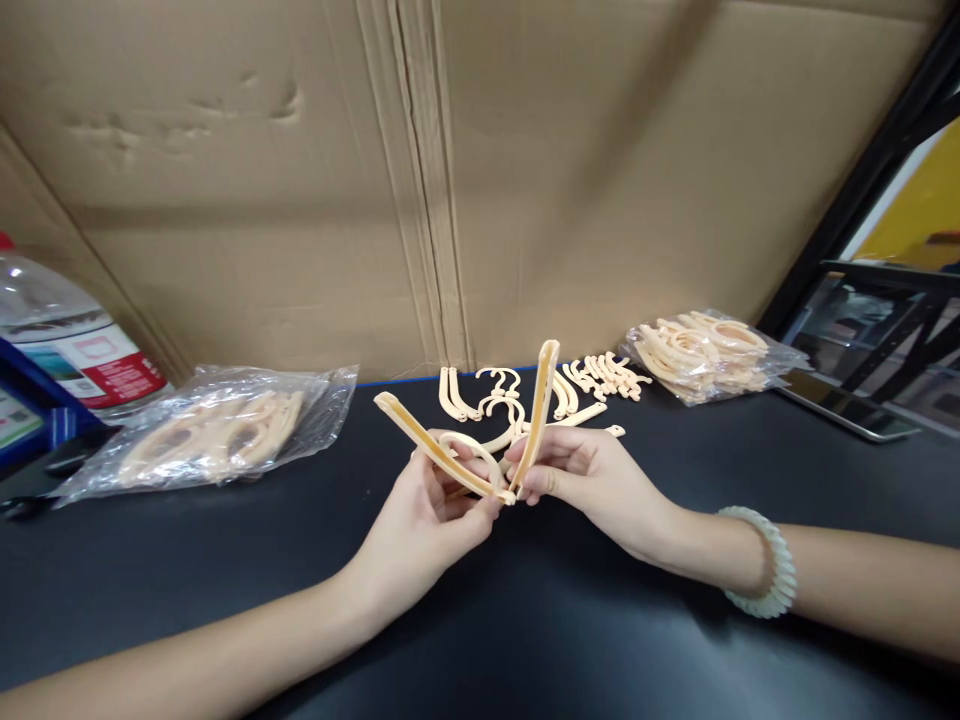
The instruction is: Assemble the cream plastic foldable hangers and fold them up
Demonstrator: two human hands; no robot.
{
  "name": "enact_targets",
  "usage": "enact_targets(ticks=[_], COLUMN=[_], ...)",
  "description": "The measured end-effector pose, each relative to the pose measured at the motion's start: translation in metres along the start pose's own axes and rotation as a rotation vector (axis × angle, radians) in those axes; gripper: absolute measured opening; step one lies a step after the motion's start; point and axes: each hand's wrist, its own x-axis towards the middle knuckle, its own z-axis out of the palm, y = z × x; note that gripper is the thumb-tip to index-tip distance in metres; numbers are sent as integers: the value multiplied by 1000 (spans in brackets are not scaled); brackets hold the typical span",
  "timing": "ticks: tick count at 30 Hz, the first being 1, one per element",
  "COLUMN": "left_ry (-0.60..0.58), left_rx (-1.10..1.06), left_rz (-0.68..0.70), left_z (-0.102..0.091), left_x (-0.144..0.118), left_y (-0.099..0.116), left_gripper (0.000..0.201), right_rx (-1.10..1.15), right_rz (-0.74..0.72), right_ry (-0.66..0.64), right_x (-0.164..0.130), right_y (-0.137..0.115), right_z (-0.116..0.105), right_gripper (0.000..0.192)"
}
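Note:
Both hands hold beige plastic pieces of a folding clothes hanger above the black table. My left hand (431,510) is closed around one hanger arm (427,440), which slants up to the left, and a curved hook piece (480,450) rises beside it. My right hand (585,480) pinches a second hanger arm (541,410), which points up. The lower ends of the two arms meet between my fingertips; whether they are joined I cannot tell. Behind my hands lie more hanger arms (454,395) and hooks (501,380), partly hidden.
A clear bag of beige parts (217,435) lies at left, near a large bottle (82,345) and a blue object (26,405). Several small curved pieces (607,375) and another filled bag (697,350) are at right. A cardboard wall (300,200) stands behind the table (225,580).

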Motion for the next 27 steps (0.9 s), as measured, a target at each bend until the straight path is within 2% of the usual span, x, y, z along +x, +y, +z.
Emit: enact_targets(ticks=[5,11,19,22,25,27], left_ry=[8,84,113,156,207,217], left_rx=[2,16,-29,-39,-67,-78], left_rz=[-35,-60,-30,-19,-18,-17], left_z=[2,3,3,1,0,0], left_x=[-1,-3,0,1,0,-1], left_y=[3,3,4,4,5,5], left_gripper=[35,36,37,37,39,39], right_rx=[-71,-62,-53,-23,-20,-116], right_rz=[7,-7,9,-62,-143,-150], right_ry=[-17,16,51,40,13,-28], right_x=[-1,-3,1,5,5,4], right_y=[-1,1,6,2,-6,-12], right_z=[1,3,4,-7,-29,-45], right_gripper=[13,10,24,28,18,13])
